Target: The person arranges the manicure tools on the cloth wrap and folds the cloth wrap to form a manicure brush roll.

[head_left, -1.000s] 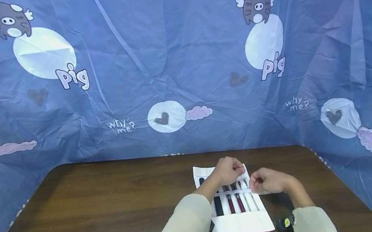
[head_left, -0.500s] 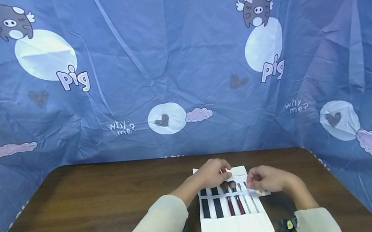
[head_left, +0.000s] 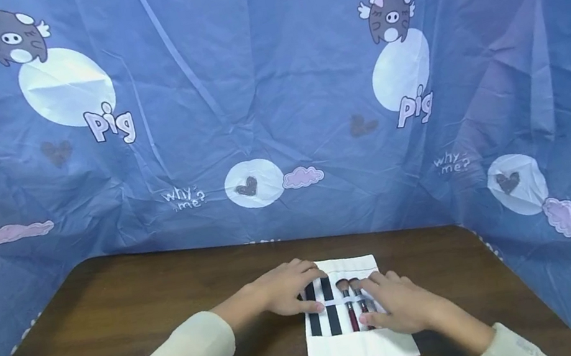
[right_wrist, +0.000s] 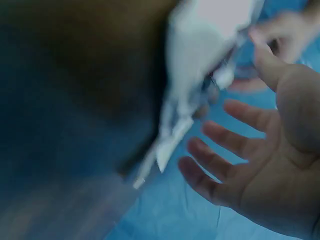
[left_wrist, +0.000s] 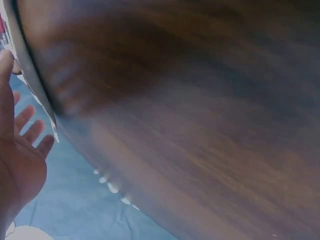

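A white brush case (head_left: pixel 361 349) lies unrolled on the table. Two makeup brushes (head_left: pixel 343 286) with dark bristles and red handles sit under its pale strap (head_left: pixel 333 302). Two long black pieces (head_left: pixel 333 321) stand in its left part. Over the case's left edge is my left hand (head_left: pixel 288 289), thumb and fingers spread and relaxed. My right hand (head_left: pixel 399 302) lies across the right side with fingers extended, covering the slots there. Both palms, the left hand (left_wrist: pixel 22 160) and right hand (right_wrist: pixel 265 155), look bare in the wrist views. Whether the fingertips press the case is unclear.
The brown wooden table (head_left: pixel 159 306) has rounded far corners. Behind it hangs a blue curtain (head_left: pixel 274 110) printed with pigs and hearts. The right wrist view is blurred.
My left hand has moved left along the case's top to its left edge. My right hand has opened its fingers and lowered over the right side, hiding the thin silver-handled tools and side flap.
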Available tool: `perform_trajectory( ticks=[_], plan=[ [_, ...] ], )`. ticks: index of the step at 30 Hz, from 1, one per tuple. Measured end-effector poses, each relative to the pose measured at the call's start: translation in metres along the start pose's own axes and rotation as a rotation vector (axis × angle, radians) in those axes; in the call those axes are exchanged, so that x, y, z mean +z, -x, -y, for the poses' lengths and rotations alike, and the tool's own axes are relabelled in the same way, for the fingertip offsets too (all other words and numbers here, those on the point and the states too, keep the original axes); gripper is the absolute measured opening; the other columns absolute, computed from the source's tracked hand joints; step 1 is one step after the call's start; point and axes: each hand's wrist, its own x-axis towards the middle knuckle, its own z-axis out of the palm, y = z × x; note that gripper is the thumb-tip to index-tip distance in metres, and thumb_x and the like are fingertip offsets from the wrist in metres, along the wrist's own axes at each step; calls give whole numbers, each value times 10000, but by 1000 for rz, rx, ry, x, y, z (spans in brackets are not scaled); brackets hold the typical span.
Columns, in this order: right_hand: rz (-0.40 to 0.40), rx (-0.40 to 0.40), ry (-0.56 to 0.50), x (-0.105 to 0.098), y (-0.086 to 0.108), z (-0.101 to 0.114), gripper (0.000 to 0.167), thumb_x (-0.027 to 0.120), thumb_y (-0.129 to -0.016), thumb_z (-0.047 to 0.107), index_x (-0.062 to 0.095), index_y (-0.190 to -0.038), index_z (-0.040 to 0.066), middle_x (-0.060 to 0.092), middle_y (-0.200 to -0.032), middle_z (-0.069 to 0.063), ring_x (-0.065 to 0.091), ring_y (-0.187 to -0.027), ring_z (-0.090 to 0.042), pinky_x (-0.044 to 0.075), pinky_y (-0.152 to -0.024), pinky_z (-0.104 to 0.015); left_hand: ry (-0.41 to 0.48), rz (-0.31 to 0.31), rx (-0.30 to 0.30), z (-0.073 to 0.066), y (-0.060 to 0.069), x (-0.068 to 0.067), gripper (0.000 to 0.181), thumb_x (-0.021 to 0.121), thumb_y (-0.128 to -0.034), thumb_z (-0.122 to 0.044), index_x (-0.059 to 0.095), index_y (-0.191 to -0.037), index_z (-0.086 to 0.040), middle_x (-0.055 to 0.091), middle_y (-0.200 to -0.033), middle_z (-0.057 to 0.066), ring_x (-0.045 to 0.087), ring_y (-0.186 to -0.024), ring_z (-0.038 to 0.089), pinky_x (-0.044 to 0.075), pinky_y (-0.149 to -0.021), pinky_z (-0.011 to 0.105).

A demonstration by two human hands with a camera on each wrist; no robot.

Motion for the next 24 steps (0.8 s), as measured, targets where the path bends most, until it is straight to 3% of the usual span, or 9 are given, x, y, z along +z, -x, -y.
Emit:
perform_trajectory(
  ticks=[4, 12, 18, 24],
  plan=[
    [-58, -79, 89, 20, 7, 13, 700, 541, -983, 626, 501, -1478, 132, 569, -1358, -154, 568, -1144, -369, 483, -903, -611, -41, 21, 19, 4, 12, 5, 760, 551, -950, -684, 458, -1534, -207, 488, -1510, 17, 436, -1408, 193, 344, -1170, 431],
    [-37, -61, 98, 41, 23, 22, 751, 339, -1011, 698, 441, -1520, 156, 453, -1498, -172, 495, -1256, -383, 421, -991, -638, -99, 41, 35, 1, 15, 6, 735, 461, -973, -716, 467, -1530, -237, 490, -1498, 9, 448, -1403, 205, 325, -1183, 427],
    [-55, -112, 142, 43, 27, 16, 707, 336, -1031, 669, 437, -1530, 178, 423, -1535, -144, 479, -1273, -351, 422, -1010, -609, -149, 31, 59, -1, 23, 7, 714, 431, -963, -745, 506, -1500, -280, 537, -1425, 14, 494, -1338, 212, 362, -1152, 429],
    [-61, -201, 110, 41, 23, 6, 622, 415, -1041, 591, 435, -1534, 212, 394, -1566, -98, 458, -1283, -291, 431, -1016, -579, -212, 14, 100, -4, 37, 5, 731, 404, -962, -760, 544, -1470, -253, 572, -1320, 18, 540, -1198, 197, 451, -1037, 383]
  ],
)
